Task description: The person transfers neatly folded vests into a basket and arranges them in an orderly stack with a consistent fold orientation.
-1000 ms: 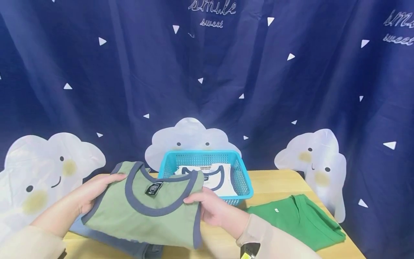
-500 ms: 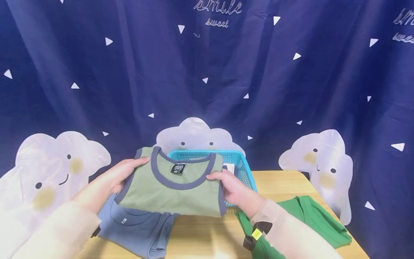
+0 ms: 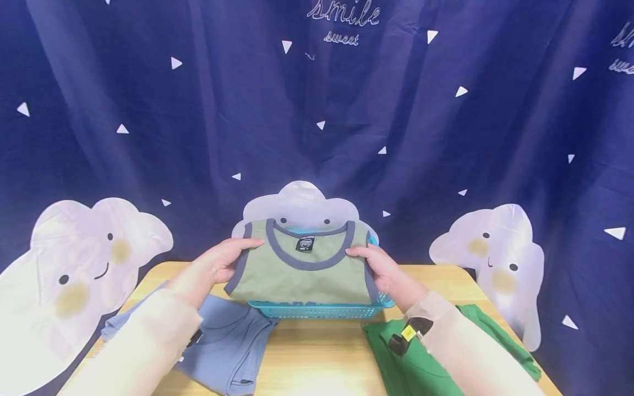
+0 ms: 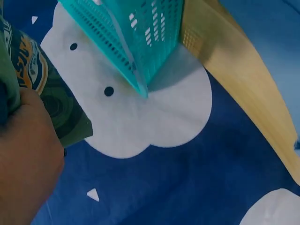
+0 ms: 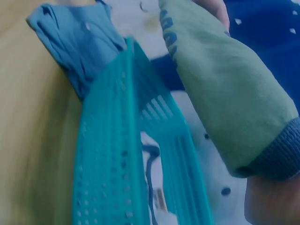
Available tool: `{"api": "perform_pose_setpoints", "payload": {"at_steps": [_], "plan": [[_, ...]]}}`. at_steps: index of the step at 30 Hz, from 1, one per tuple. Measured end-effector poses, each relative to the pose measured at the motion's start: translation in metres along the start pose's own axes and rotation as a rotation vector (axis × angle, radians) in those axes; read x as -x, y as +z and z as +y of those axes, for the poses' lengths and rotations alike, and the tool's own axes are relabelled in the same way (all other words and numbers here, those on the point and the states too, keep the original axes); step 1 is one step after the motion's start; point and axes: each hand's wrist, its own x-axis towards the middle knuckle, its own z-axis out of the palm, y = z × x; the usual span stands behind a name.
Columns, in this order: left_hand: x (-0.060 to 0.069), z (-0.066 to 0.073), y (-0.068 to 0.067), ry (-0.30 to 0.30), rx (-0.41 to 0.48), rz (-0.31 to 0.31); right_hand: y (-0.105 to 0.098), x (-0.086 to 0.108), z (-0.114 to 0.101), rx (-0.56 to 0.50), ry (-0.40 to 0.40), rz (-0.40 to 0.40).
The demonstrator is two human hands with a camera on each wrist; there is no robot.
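Note:
A folded green tank top with dark blue trim and a black neck label hangs over the turquoise basket, covering most of it in the head view. My left hand pinches its left shoulder, thumb on top. The right hand grips the opposite shoulder the same way. In the right wrist view the tank top is above the basket, apart from its rim, and a white garment with dark trim lies inside. The left wrist view shows printed fabric beside the left hand.
A folded blue shirt lies on the wooden table left of the basket. On the right is a green shirt, partly under the right forearm. A dark blue curtain with cloud prints hangs behind the table.
Both hands have carried the green tank top right and forward, from in front of the basket to over it. The white garment inside is now hidden in the head view.

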Motion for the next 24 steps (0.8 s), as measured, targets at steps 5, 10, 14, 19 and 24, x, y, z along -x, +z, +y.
{"api": "perform_pose_setpoints", "payload": {"at_steps": [5, 10, 14, 19, 24], "plan": [[-0.015, -0.006, 0.008, 0.026, 0.014, 0.011, -0.015, -0.01, -0.006, 0.014, -0.006, 0.023], [-0.029, -0.015, 0.011, 0.065, -0.008, 0.051, -0.028, -0.021, -0.008, 0.052, -0.023, 0.0], [-0.039, -0.022, 0.013, 0.098, -0.044, 0.098, -0.035, -0.029, -0.006, 0.087, -0.027, -0.003], [-0.052, -0.033, 0.019, 0.128, -0.185, 0.25, -0.042, -0.039, 0.001, 0.114, -0.027, 0.027], [-0.063, -0.044, 0.022, 0.153, -0.395, 0.374, -0.048, -0.048, 0.01, 0.165, -0.025, 0.04]]}}
